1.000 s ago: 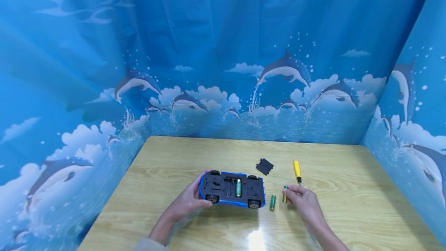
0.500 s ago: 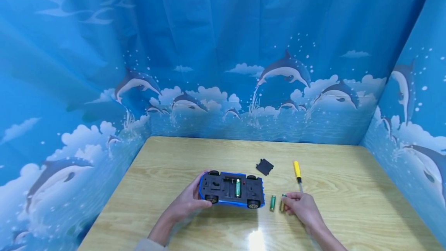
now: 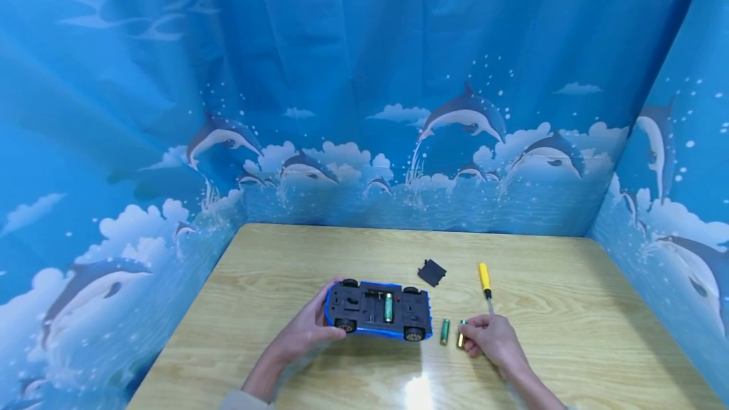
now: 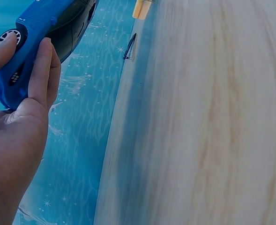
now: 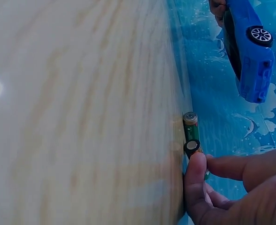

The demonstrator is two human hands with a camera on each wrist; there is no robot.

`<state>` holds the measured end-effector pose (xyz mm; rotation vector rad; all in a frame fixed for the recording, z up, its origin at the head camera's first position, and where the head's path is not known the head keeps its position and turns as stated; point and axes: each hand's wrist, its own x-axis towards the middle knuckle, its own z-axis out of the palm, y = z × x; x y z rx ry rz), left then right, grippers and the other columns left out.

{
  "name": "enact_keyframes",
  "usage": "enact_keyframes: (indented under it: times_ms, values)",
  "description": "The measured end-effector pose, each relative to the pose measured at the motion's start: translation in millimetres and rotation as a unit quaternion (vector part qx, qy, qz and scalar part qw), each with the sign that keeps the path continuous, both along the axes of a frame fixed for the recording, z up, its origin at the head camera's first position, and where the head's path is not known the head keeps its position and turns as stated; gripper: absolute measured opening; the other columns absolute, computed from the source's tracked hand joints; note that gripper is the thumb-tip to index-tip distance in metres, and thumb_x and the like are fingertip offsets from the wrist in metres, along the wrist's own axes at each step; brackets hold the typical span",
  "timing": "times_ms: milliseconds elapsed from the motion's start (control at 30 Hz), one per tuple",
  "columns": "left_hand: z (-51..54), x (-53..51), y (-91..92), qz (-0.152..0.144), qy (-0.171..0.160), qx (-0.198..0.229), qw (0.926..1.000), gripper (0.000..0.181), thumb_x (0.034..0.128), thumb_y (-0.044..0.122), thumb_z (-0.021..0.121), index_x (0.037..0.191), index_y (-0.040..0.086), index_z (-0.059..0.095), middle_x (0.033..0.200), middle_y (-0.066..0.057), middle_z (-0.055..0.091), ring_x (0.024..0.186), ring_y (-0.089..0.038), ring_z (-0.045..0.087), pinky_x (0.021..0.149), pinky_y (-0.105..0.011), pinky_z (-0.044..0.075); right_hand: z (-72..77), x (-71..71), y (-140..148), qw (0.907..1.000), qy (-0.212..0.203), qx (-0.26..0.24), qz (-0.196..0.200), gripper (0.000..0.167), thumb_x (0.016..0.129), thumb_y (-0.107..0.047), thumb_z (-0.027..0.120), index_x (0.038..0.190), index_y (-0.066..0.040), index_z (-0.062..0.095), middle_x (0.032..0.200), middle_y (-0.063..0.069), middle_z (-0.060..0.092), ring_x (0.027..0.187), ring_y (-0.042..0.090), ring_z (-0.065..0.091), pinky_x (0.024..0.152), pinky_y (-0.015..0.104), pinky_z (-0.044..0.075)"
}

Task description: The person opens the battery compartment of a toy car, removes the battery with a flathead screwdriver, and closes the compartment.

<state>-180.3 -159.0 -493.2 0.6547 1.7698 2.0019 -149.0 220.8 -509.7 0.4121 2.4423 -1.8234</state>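
Note:
In the head view my left hand (image 3: 310, 324) grips one end of a blue toy car (image 3: 378, 310), held upside down above the table. Its black underside faces up, and a green battery (image 3: 388, 307) lies in the uncovered compartment there. My right hand (image 3: 492, 340) pinches another battery (image 3: 462, 335), coloured gold and green, between thumb and fingers at the tabletop. Just left of it a green battery (image 3: 444, 332) lies on the wood. The right wrist view shows the end of the pinched battery (image 5: 191, 146) close to the lying one (image 5: 190, 123).
A black square battery cover (image 3: 432, 273) lies beyond the car on the wooden table (image 3: 319, 248). To its right is a screwdriver (image 3: 485, 279) with a yellow handle, its shaft pointing at my right hand. Blue dolphin-print curtains (image 3: 353, 81) close off the back and sides.
My right hand has come nearer the front edge and slightly left with its battery, beside the lying one. More of the screwdriver's shaft shows. My left hand and the car hardly moved.

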Motion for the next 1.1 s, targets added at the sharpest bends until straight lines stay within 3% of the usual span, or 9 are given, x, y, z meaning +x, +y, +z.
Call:
enact_keyframes:
  times_ms: [800,1100]
  values:
    - [-1.2,0.3,0.7,-0.007,0.011,0.002,0.9999,0.105,0.0825,-0.01,0.068,0.164,-0.001,0.002,0.162,-0.036,0.02,0.129,-0.033,0.057,0.104,-0.04,0.055,1.8,-0.4,0,0.9999,-0.006,-0.014,-0.007,0.02,0.091,0.005,0.069,0.105,0.018,0.064,0.074,0.016,0.065,0.056,0.02,0.064,0.049,0.03,0.061]
    - [0.5,1.2,0.2,-0.003,0.003,-0.001,1.0,0.104,0.084,-0.009,0.069,0.165,0.004,0.005,0.164,-0.034,0.017,0.132,-0.037,0.053,0.106,-0.04,0.054,14.1,-0.4,3,0.9994,0.008,0.033,0.003,0.011,0.095,0.0,0.067,0.1,0.009,0.063,0.073,0.012,0.063,0.06,0.019,0.059,0.047,0.024,0.053]
